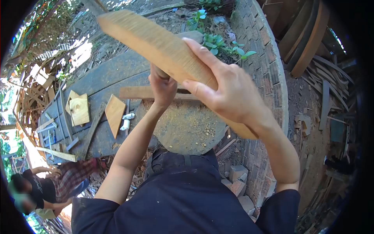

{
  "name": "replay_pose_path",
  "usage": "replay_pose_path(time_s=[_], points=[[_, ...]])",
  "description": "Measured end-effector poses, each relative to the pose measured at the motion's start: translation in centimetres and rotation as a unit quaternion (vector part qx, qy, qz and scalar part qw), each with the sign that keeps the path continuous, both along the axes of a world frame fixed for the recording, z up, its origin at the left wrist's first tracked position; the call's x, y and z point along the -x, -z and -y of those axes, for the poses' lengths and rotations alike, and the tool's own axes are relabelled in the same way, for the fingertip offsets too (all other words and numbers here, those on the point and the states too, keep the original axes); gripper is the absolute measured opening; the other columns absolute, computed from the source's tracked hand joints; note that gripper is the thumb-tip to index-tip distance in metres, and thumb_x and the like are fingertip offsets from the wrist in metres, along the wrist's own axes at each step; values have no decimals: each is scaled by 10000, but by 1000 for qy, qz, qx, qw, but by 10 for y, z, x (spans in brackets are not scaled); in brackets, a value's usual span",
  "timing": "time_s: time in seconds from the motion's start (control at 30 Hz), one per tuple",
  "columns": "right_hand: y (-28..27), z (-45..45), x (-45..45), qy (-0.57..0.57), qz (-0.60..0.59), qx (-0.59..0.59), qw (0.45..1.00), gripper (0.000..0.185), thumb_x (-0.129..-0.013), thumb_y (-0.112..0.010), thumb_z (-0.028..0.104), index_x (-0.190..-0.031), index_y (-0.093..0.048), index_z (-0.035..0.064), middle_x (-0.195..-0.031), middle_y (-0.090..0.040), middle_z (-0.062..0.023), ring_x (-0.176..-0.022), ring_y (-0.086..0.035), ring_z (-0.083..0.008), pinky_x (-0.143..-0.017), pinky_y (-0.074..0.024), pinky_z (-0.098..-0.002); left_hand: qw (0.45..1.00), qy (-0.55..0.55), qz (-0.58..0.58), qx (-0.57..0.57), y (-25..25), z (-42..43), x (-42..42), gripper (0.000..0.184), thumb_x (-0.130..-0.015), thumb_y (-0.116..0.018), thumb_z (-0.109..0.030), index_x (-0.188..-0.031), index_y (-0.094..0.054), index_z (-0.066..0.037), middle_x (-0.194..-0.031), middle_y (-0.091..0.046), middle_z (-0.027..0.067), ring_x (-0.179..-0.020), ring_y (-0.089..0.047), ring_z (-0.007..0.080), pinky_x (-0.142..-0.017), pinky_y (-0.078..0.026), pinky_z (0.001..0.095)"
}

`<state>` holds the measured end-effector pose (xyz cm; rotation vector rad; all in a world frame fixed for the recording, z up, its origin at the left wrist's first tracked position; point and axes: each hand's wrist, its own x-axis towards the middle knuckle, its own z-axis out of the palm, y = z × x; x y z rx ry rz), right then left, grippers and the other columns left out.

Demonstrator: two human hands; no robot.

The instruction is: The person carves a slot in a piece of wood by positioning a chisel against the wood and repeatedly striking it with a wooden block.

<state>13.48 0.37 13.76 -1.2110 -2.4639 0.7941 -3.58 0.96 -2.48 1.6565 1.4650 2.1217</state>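
Note:
A long, slightly curved piece of wood is raised at a slant in front of me. My right hand grips it near its middle, thumb on the near side and fingers over the upper edge. My left hand is closed behind and below it, around a dark rounded thing mostly hidden by the wood. A grey rounded end shows beyond the wood; whether it belongs to that thing I cannot tell. Below lies a round work block scattered with wood chips, with a wooden bar across its far side.
On the dark surface at left lie a diamond-shaped board, a light wood block, a small white bottle and several strips. A low brick wall runs along the right. Another person sits at lower left.

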Motion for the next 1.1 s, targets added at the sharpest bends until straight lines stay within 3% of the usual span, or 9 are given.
replay_pose_path(time_s=[0.13, 0.2, 0.33, 0.43, 0.5, 0.57, 0.67, 0.87, 1.1], points=[[37, -1, -14, 51, -38, 76, 995, 733, -867, -645, 364, -1499, -356, 130, -1080, -676, -257, -970, -697, -340, -894, -518, -410, 972, 42, 205, 104, 10, 17, 21, 162, -924, -665, -93, -922, -503, -81, -709, -586, 36, -593, -575, 116, -576, -506, 281], [77, 4, -27, 69, -161, 19, 984, 756, -874, -629, 404, -1513, -324, 138, -1103, -674, -263, -1004, -679, -388, -888, -529, -423, 934, 28, 355, 14, 24, 19, 47, 188, -972, -623, -179, -910, -467, -97, -672, -544, 41, -600, -585, 139, -577, -530, 338], [133, 22, -47, 128, -124, 56, 982, 762, -876, -631, 412, -1509, -321, 123, -1227, -626, -260, -1090, -638, -408, -943, -494, -427, 881, -51, 469, 44, 51, 36, 52, 319, -977, -618, -315, -907, -394, -100, -701, -507, 39, -614, -537, 172, -661, -528, 359], [160, 32, -55, 184, -87, 123, 971, 745, -885, -622, 411, -1506, -327, 126, -1224, -627, -259, -1097, -634, -409, -947, -488, -429, 819, -8, 572, 46, 42, 35, 48, 299, -981, -612, -303, -928, -396, -103, -746, -509, 41, -669, -532, 180, -737, -519, 389], [180, 37, -63, 222, -77, 137, 962, 728, -893, -614, 408, -1506, -330, 135, -1223, -627, -262, -1094, -635, -409, -943, -490, -430, 816, 23, 573, 68, 30, 31, 60, 291, -979, -612, -315, -905, -413, -115, -773, -491, 33, -709, -508, 158, -767, -488, 382], [190, 40, -66, 221, -84, 126, 963, 728, -897, -609, 413, -1508, -323, 140, -1207, -635, -261, -1081, -640, -410, -934, -495, -436, 826, 126, 547, 53, 4, 17, 72, 318, -960, -629, -356, -844, -432, -134, -762, -458, 13, -679, -475, 127, -658, -461, 328], [191, 44, -63, 224, -83, 119, 964, 730, -901, -604, 420, -1514, -307, 155, -1175, -651, -256, -1055, -650, -415, -916, -504, -450, 860, 70, 494, 105, -17, 4, 67, 378, -939, -644, -415, -772, -434, -149, -734, -432, -9, -645, -449, 102, -538, -404, 274], [194, 43, -66, 232, -79, 127, 961, 737, -903, -601, 437, -1520, -289, 183, -1141, -668, -248, -1027, -656, -428, -897, -513, -465, 889, 119, 436, 71, -22, -15, 52, 413, -919, -694, -370, -728, -446, -102, -626, -432, -5, -510, -457, 89, -372, -338, 241], [196, 43, -67, 228, -84, 120, 962, 740, -901, -605, 448, -1517, -294, 180, -1156, -665, -244, -1032, -658, -422, -892, -519, -453, 913, 225, 327, 97, -21, -21, 44, 409, -955, -642, -345, -726, -445, -70, -591, -443, 12, -427, -435, 91, -347, -333, 237]])
